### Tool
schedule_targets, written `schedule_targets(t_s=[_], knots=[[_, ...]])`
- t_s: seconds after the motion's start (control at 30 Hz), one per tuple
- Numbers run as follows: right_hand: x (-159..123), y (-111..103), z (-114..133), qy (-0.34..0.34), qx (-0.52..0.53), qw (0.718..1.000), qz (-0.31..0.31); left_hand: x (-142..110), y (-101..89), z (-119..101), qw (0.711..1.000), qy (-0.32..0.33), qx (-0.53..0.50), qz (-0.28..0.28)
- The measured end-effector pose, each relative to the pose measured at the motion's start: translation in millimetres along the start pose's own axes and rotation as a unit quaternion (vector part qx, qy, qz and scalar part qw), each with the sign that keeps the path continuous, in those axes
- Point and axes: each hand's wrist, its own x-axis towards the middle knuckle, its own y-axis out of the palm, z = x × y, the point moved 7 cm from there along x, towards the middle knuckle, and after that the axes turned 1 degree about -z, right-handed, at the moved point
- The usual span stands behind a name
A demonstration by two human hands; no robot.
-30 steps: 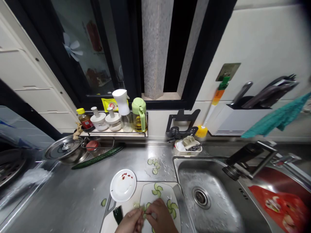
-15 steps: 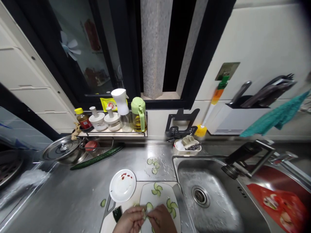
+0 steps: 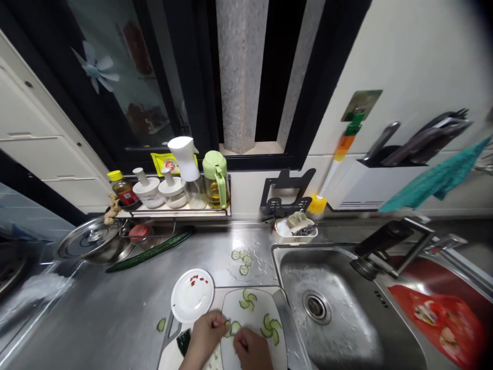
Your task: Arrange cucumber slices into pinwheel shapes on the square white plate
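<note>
My left hand (image 3: 210, 329) pinches a thin cucumber slice (image 3: 228, 328) above the left side of a white square plate (image 3: 262, 303). Close to its right, my right hand (image 3: 253, 348) is closed over the plate with fingers curled; whatever they hold is hidden. Another cucumber slice (image 3: 235, 326) lies on the plate between the hands. Cut slices form a pinwheel (image 3: 247, 299) at the plate's far edge and a second pinwheel (image 3: 271, 329) at its right. Beneath the plate is a cutting board (image 3: 166, 358), with a dark green cucumber piece (image 3: 184, 341) beside my left wrist.
A round white plate (image 3: 192, 303) with red bits overlaps the board's far left. Several cucumber slices (image 3: 242, 261) and a long whole cucumber (image 3: 150, 252) lie on the steel counter. The sink (image 3: 331, 308) opens to the right. A rack (image 3: 181, 210) holds oil and seasoning containers.
My hands have moved apart, the left going up and left with a cucumber slice. The right hand has shifted slightly right and down. The camera view has moved a little.
</note>
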Motion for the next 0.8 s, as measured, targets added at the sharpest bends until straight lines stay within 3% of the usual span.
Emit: schedule_targets(t_s=[0.4, 0.8], knots=[[13, 8, -3, 0.035, -0.064, 0.997, -0.026, 8, 5.8, -16, 0.985, 0.029, 0.171, -0.021], [15, 17, -8, 0.022, -0.106, 0.994, -0.01, 5, 8.7, -23, 0.974, 0.041, 0.219, -0.029]])
